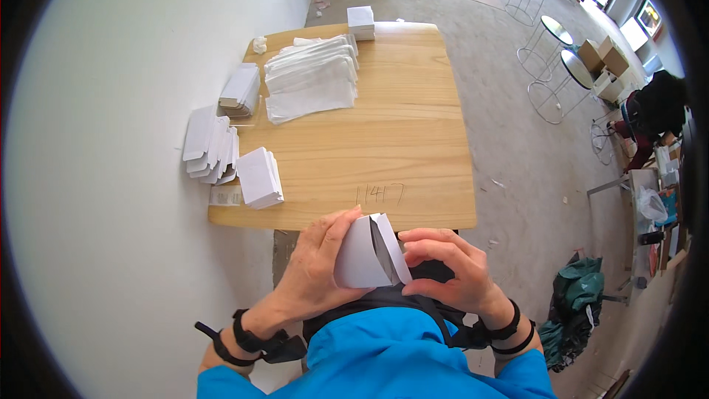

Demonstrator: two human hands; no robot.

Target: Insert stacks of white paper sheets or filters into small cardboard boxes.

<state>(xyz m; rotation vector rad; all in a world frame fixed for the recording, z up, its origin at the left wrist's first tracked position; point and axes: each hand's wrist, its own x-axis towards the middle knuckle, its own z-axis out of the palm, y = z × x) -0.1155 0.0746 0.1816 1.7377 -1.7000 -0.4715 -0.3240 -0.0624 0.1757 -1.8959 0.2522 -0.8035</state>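
Note:
Over the near edge of the wooden table, my left hand (316,257) grips a small white cardboard box (360,257) around its body, thumb below and fingers above. The box's flap end (391,248) faces right and stands partly open, with a dark gap along it. Curled around that flap end is my right hand (452,266), its fingertips by the upper corner and its thumb by the lower corner. The inside of the box is mostly hidden.
On the table (399,133) are a near-left box stack (260,177), flat white cartons (210,144), another carton stack (240,90), white paper sheets (310,77) and far boxes (361,22). A wall (148,140) borders the left. Stools (555,29) and a person (653,114) are right.

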